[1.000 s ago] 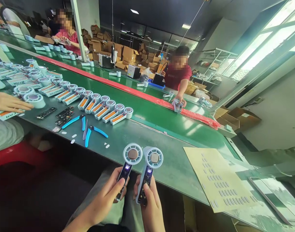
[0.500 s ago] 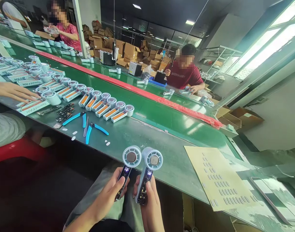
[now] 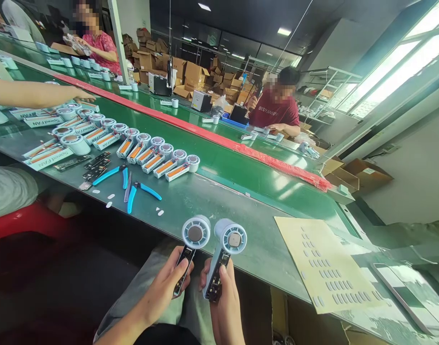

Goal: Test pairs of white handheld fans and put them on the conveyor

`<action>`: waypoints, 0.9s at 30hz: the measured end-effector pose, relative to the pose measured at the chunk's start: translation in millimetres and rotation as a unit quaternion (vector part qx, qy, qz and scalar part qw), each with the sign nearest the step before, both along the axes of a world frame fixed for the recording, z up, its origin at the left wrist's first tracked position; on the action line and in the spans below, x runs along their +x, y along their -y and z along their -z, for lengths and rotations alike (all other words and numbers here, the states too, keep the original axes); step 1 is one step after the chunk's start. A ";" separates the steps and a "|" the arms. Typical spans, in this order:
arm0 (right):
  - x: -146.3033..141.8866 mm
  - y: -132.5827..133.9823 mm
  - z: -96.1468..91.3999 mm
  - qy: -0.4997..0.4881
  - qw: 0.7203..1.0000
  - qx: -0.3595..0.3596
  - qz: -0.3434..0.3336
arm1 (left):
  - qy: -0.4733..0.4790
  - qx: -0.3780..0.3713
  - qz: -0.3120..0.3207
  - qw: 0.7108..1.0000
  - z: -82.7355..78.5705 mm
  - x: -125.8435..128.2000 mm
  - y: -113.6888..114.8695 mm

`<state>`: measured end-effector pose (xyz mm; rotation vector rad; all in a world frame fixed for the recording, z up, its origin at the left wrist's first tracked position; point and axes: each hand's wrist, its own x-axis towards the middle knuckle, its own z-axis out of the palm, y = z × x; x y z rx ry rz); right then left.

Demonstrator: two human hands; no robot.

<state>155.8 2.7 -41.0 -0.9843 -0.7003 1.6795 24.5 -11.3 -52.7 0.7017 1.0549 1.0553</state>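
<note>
Head view: hands (image 3: 169, 278) (image 3: 224, 282) clasp two smooth, ring-headed fans (image 3: 196, 234) (image 3: 234, 239).

Daylight from windows (image 3: 415, 69) right, two small ceiling lights (image 3: 284, 31); glare on belt (image 3: 255, 179), dark under bench (image 3: 255, 232), edges stretched wide-angle.

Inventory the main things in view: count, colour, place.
Held fans: two, pale blue, lower centre
Other fans: many, pale blue, bench and beyond
Cutters: two, blue, bench left
Slim tool: one, grey, between cutters
Loose boards: several, black, beside cutters
Sheet: one, cream, bench right
Flat slab: one, whitish, right of sheet
Belt: one, green, beyond bench
Strip: one, red, along belt
Cardboard boxes: many, brown, mostly background
Co-workers: at least four, red or pale clothing, around belt
Left hand: one, bare, holding fan
Right hand: one, bare, holding fan
</note>
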 end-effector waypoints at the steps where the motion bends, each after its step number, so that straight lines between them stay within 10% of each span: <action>1: 0.3 -0.7 -0.4 0.000 1.000 -0.001 0.000 | -0.008 0.005 0.006 1.000 -0.5 0.0 -1.2; 27: 17.6 -12.1 6.0 0.165 0.985 0.021 0.039 | 0.001 0.000 -0.021 1.000 -14.5 10.8 -17.8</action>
